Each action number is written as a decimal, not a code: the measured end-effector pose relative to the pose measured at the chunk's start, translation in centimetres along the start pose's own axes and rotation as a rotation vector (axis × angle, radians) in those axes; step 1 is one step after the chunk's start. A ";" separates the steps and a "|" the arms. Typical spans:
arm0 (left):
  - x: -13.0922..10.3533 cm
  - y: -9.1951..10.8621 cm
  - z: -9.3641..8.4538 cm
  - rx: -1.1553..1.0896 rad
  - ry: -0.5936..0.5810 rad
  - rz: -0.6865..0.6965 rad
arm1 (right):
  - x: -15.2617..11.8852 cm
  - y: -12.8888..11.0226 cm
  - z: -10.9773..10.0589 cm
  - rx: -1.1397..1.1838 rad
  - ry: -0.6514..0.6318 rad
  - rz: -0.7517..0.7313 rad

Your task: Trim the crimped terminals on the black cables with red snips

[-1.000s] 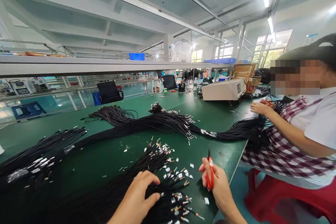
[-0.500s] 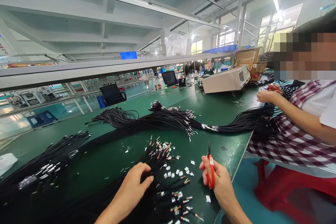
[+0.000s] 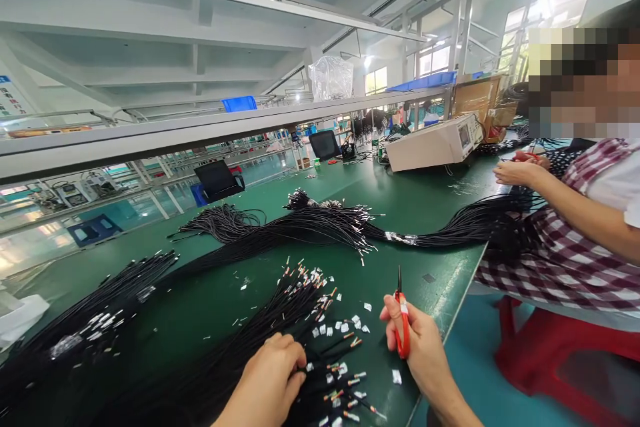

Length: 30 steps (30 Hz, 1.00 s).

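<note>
My right hand [image 3: 420,340] is wrapped round red-handled scissors [image 3: 403,327], whose dark, narrow blades point up and away, together at the tip. My left hand [image 3: 275,373] lies over a bundle of black cables [image 3: 245,330], its fingers curled down among them. Thumb and forefinger are a little apart, and the fingertips are partly hidden. Beyond that hand are the bundle's stripped ends with copper-coloured and white wires [image 3: 313,283]. More stripped cable ends [image 3: 345,393] lie between my hands, with small silvery foil scraps [image 3: 345,327] scattered around them.
Another black cable bundle [image 3: 280,233] runs across the green table [image 3: 425,200]. More cables [image 3: 110,290] lie at left. A beige instrument [image 3: 425,147] stands at the back right. On the right, a co-worker [image 3: 565,213] in a checked garment sits beside a red stool [image 3: 560,347].
My left hand has moved right and slightly nearer, its fingers curling further down over the cables. My right hand keeps the scissors in nearly the same place. The view has shifted slightly.
</note>
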<state>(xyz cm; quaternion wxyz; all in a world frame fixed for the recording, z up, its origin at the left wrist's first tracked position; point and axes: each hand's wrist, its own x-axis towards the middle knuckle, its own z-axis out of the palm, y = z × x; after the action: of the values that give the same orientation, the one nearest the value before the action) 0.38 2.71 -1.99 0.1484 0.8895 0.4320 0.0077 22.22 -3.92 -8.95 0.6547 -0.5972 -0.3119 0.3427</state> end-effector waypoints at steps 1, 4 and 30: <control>0.0 0.0 -0.1 0.001 -0.013 0.004 | 0.0 0.0 0.0 0.011 0.001 0.001; 0.0 -0.1 -0.1 -0.049 -0.041 0.017 | 0.1 0.1 0.1 0.064 0.006 0.010; 0.6 0.9 1.1 -0.124 0.000 0.011 | 0.2 0.0 0.0 0.045 0.004 0.009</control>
<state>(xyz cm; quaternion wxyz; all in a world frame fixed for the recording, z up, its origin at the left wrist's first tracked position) 1.63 2.35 -2.85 0.2031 0.8810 0.4258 0.0354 22.28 -3.77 -8.99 0.6671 -0.5843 -0.3003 0.3514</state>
